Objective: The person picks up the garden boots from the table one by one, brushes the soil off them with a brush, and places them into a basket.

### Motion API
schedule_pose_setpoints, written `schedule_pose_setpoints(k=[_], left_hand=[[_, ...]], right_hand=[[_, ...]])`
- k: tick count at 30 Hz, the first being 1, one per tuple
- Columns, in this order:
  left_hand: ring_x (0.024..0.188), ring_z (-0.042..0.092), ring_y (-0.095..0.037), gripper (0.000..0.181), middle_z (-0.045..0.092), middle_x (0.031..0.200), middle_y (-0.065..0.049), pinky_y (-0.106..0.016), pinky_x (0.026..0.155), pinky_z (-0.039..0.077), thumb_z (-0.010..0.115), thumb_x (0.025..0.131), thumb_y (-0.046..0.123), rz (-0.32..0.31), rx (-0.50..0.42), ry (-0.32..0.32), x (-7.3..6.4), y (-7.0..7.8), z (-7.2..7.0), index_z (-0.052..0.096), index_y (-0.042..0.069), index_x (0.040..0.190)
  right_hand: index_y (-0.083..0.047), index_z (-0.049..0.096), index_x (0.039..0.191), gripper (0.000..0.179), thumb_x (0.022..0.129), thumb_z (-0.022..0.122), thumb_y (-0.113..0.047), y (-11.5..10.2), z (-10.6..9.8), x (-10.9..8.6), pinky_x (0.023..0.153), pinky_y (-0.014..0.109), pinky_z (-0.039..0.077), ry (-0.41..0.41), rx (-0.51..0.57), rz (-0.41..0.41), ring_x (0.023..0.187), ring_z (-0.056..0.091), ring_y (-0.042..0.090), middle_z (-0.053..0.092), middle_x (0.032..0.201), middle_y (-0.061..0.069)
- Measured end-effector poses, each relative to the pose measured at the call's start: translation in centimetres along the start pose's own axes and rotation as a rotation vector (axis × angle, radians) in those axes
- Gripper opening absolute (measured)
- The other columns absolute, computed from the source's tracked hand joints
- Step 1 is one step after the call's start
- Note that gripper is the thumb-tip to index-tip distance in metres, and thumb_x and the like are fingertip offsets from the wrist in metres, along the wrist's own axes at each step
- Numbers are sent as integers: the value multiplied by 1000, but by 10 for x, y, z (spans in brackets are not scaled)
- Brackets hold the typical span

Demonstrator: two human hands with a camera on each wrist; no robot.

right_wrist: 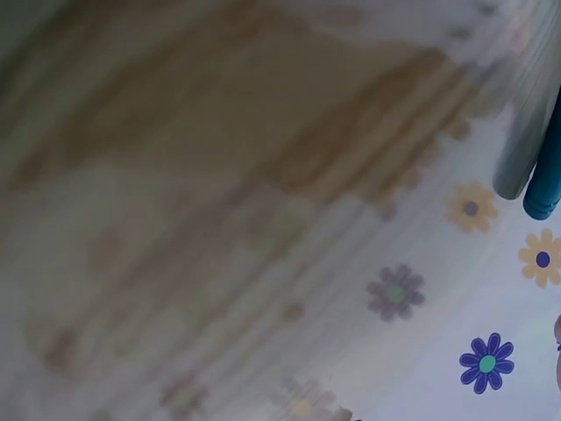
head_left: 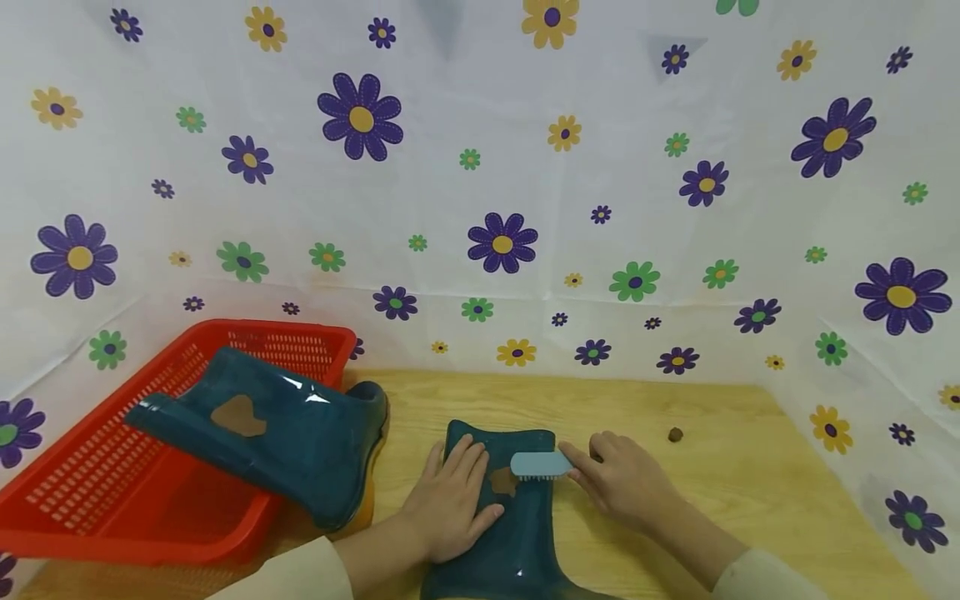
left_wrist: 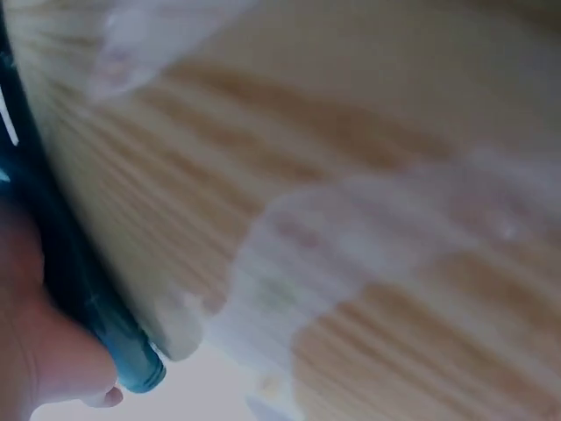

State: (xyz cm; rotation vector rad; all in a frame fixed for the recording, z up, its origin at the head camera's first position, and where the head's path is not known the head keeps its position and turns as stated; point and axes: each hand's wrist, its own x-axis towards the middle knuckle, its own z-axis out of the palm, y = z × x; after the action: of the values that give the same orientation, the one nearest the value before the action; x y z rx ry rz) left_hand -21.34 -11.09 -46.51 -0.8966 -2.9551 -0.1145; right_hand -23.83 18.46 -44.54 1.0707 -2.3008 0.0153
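A dark teal rubber boot [head_left: 525, 533] lies on its side on the wooden table, its opening toward the back. My left hand [head_left: 450, 508] rests on the shaft with its fingers extended, just left of a brown patch [head_left: 504, 481]. In the left wrist view, part of that hand [left_wrist: 53, 351] shows against the boot [left_wrist: 131, 355]. My right hand [head_left: 626, 479] grips a light blue brush [head_left: 540, 464] by its handle. Its bristles face down over the shaft's right edge, beside the patch; whether they touch is unclear. The right wrist view catches only the boot's edge [right_wrist: 548, 167].
At left stands a red plastic basket [head_left: 150, 546]. A second teal boot [head_left: 307, 433], also with a brown patch [head_left: 238, 415], lies partly across it. A small brown lump [head_left: 675, 434] sits on the table [head_left: 615, 408] at right. Flower-printed sheeting [head_left: 442, 192] encloses the back and sides.
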Motion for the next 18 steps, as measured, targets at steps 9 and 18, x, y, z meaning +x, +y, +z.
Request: schedule_pose_setpoints(k=[9,18], left_hand=[[155,11,-32,83,25,164,-12,-64,119,7,30,101,65,-18,-167,-15,-7,-11,-7,33,2,154],[155,10,-33,86,24,164,-14,-61,120,9,37,99,66,6,-172,11,-6,-10,-1,32,0,154]], right_hand=[[-22,70,125,30,99,61,-34,2,4,-4,63,19,34,-94,19,50,71,35,7,46,80,-6],[-24,68,130,32,100,61,-32,-9,12,5,67,21,38,-180,147,106,75,38,4,46,84,-9]])
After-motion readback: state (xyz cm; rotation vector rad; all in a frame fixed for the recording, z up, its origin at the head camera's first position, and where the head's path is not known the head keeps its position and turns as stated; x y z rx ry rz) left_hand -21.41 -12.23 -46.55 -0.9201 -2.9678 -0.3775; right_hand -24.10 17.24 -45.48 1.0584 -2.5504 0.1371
